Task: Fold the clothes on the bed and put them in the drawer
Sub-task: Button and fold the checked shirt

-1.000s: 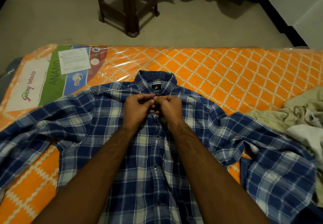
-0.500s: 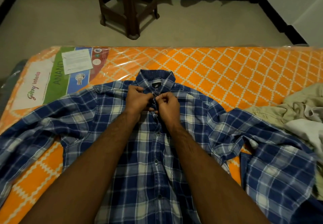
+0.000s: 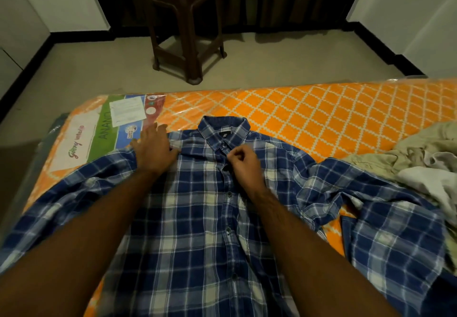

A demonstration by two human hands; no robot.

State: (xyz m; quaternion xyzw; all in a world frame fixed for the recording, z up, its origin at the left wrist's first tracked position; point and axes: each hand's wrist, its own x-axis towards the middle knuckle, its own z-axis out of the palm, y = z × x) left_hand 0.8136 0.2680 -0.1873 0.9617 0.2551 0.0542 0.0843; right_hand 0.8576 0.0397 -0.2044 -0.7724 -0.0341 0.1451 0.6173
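A blue and white checked shirt [image 3: 197, 217] lies front up on the orange mattress [image 3: 309, 118], buttoned, collar at the far side, sleeves spread to both sides. My left hand [image 3: 154, 149] rests flat with spread fingers on the shirt's left shoulder. My right hand [image 3: 243, 159] has its fingers curled at the placket just below the collar; whether it pinches the cloth I cannot tell. A heap of beige and white clothes [image 3: 425, 165] sits at the right edge of the bed. No drawer is in view.
A dark brown plastic stool [image 3: 184, 27] stands on the floor beyond the bed. A printed label with a white paper sheet [image 3: 127, 112] lies under the mattress's plastic wrap at the left corner. White walls flank a dark doorway at the back.
My left hand left the top button and moved left onto the shirt's shoulder, fingers spread. My right hand stayed at the placket. The camera tilted up, showing more of the room.
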